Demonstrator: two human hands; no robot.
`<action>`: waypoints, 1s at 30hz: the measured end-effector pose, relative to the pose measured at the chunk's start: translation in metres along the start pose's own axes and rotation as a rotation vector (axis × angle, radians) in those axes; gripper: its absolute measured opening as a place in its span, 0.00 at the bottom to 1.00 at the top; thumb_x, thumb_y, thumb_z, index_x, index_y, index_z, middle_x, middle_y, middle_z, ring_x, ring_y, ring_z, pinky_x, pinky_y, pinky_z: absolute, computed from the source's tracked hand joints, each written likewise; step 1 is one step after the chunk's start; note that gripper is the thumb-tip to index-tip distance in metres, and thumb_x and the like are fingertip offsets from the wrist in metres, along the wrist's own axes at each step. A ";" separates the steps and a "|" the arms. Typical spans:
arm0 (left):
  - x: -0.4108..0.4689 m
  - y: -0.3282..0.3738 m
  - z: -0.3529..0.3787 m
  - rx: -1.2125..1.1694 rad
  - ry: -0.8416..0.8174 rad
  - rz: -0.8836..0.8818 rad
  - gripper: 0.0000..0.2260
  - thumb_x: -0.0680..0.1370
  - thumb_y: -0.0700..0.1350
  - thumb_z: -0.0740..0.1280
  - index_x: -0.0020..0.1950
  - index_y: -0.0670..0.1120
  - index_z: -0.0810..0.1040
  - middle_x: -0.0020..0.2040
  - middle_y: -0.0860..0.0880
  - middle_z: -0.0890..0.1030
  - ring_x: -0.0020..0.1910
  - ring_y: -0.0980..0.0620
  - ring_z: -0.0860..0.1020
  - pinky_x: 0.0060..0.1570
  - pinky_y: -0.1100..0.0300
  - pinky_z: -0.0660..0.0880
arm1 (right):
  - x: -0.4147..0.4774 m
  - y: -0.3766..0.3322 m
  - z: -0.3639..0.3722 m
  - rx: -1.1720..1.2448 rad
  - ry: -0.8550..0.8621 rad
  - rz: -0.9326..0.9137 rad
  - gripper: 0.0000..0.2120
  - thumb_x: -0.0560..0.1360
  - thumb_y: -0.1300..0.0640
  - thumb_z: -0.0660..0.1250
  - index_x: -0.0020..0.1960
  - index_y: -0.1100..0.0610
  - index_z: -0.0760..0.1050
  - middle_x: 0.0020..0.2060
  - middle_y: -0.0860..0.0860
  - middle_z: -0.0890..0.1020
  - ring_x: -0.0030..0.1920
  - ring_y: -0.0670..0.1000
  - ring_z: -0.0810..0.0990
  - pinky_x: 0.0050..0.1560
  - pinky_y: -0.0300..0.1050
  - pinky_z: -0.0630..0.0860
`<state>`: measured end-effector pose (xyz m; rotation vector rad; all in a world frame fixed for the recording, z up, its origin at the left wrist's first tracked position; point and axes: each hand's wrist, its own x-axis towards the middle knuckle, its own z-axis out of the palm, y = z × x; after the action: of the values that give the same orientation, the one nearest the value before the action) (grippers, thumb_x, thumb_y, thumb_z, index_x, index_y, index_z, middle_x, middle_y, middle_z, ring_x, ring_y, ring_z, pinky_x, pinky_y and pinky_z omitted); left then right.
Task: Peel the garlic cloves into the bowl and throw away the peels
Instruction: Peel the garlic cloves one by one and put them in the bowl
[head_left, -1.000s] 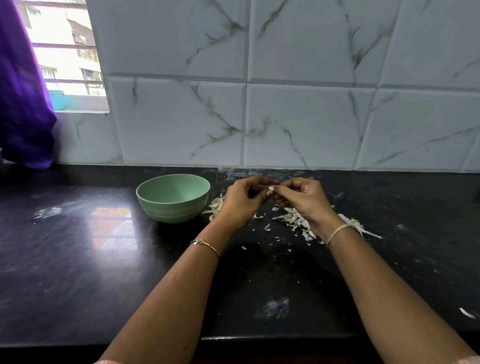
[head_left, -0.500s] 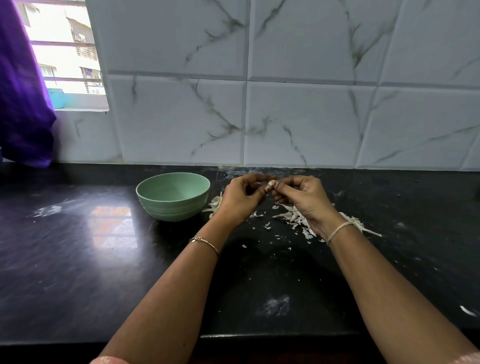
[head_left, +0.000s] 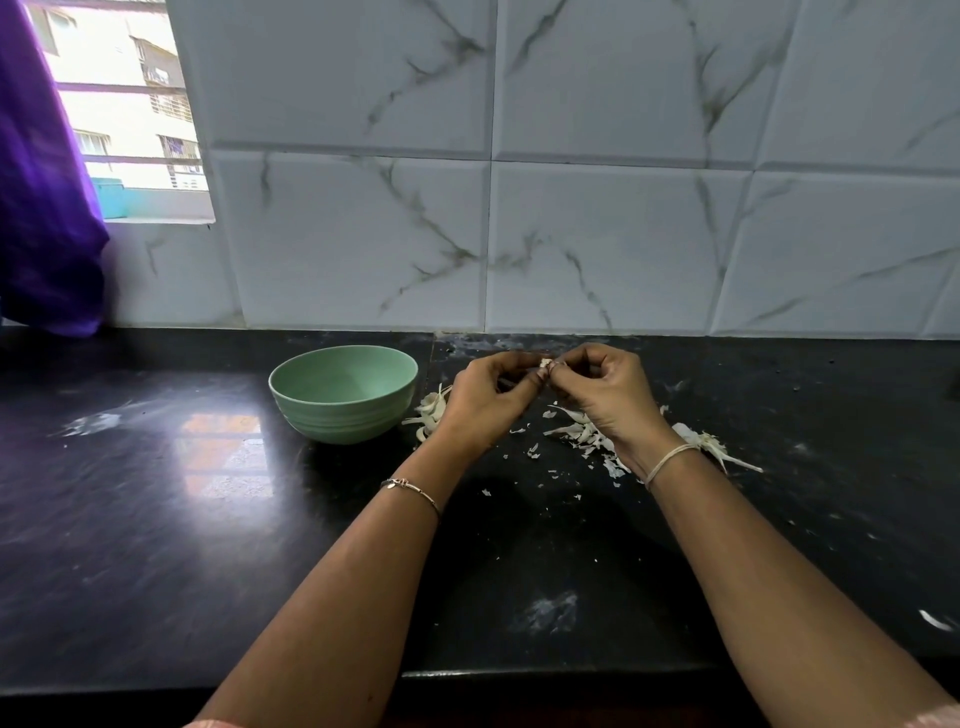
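Glossy black counter: left hand's and right hand's fingers pinch a pale clove.

Left hand: bare, with uncovered fingers.
Right hand: bare; a thin ring-like band shows on one finger, too small to make out.
Left wrist: a slim gold-toned metal bracelet with a small dark charm or clasp.
Right wrist: a pale cream thread, tied as a narrow band.
Forearms: bare along their whole visible length.
Sleeves: slivers of pale pink fabric, left sleeve and right sleeve, at the lowest edge of view.
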<state>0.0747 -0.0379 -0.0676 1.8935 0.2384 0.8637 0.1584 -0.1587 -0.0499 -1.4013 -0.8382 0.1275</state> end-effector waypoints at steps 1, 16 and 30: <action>0.000 0.001 -0.001 0.007 0.006 -0.002 0.06 0.78 0.44 0.69 0.54 0.51 0.82 0.37 0.51 0.82 0.36 0.53 0.79 0.46 0.48 0.81 | 0.000 0.000 0.000 -0.008 -0.002 -0.005 0.05 0.71 0.66 0.73 0.39 0.60 0.79 0.34 0.51 0.81 0.36 0.46 0.80 0.40 0.37 0.78; -0.006 0.016 -0.002 -0.326 -0.058 -0.158 0.08 0.81 0.37 0.63 0.55 0.48 0.80 0.41 0.48 0.77 0.34 0.57 0.74 0.35 0.63 0.79 | 0.002 -0.003 -0.005 -0.044 0.033 -0.026 0.06 0.72 0.59 0.75 0.45 0.60 0.81 0.36 0.50 0.82 0.34 0.43 0.79 0.35 0.35 0.76; -0.004 0.010 -0.004 -0.179 0.044 -0.131 0.03 0.77 0.38 0.70 0.50 0.40 0.81 0.39 0.44 0.80 0.30 0.56 0.76 0.30 0.64 0.77 | 0.002 0.000 -0.006 -0.107 -0.035 -0.025 0.05 0.69 0.67 0.75 0.40 0.60 0.80 0.35 0.53 0.84 0.37 0.48 0.82 0.42 0.43 0.81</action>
<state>0.0665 -0.0419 -0.0600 1.6749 0.2992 0.8113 0.1630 -0.1628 -0.0489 -1.4914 -0.9018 0.0894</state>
